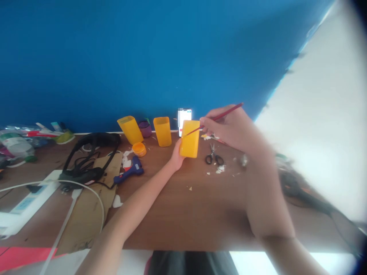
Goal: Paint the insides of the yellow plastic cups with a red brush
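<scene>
My left hand (pixel 177 154) grips a yellow-orange cup (pixel 190 139) from behind and holds it above the brown table (pixel 183 214). A thin red paintbrush (pixel 220 115) is pinched in my right hand (pixel 226 128), and its tip rests on the cup's upper edge. Two more yellow cups (pixel 130 130) (pixel 163 131) stand at the back of the table near the blue wall. A small orange paint pot (pixel 139 149) sits in front of them.
Black scissors (pixel 214 157) lie right of the held cup. A blue glue gun (pixel 129 171), cardboard (pixel 94 198), black cables (pixel 88 160) and a white power strip (pixel 28 202) fill the left side. A lit phone (pixel 184 116) leans on the wall. Paper scraps lie scattered about.
</scene>
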Motion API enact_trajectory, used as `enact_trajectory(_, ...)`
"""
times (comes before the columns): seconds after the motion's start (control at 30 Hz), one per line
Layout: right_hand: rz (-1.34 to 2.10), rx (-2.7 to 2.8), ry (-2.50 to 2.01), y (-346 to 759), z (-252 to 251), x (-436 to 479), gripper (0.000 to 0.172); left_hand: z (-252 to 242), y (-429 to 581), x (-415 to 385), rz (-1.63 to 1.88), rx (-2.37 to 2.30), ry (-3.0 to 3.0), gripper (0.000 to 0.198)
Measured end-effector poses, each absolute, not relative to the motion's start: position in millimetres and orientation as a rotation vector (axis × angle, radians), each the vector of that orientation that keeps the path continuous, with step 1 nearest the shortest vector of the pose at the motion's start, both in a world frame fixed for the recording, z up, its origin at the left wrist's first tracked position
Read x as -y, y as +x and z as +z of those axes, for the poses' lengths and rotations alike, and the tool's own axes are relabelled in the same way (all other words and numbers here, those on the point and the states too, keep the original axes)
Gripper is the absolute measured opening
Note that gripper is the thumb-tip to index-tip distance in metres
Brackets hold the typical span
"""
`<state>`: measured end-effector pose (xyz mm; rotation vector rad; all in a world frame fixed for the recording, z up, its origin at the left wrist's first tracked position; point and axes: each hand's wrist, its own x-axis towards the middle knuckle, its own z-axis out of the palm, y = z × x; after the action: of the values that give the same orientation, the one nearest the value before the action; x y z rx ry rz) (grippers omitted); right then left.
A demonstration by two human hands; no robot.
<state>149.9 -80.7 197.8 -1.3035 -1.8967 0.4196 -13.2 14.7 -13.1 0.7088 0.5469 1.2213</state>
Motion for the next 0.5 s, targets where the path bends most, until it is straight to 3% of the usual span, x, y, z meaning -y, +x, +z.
enact_trajectory(0.37,0.347,1.858,-1.365,157.3,206.5,87.9,0.036,-8.0,-16.5,-12.5,1.189,-0.586,0.685,0.054)
enact_trajectory(0.5,0.323,1.791,-1.475,168.5,208.8,87.6,0.031,-6.3,-18.3,-11.7,1.180,-0.585,0.692,0.053)
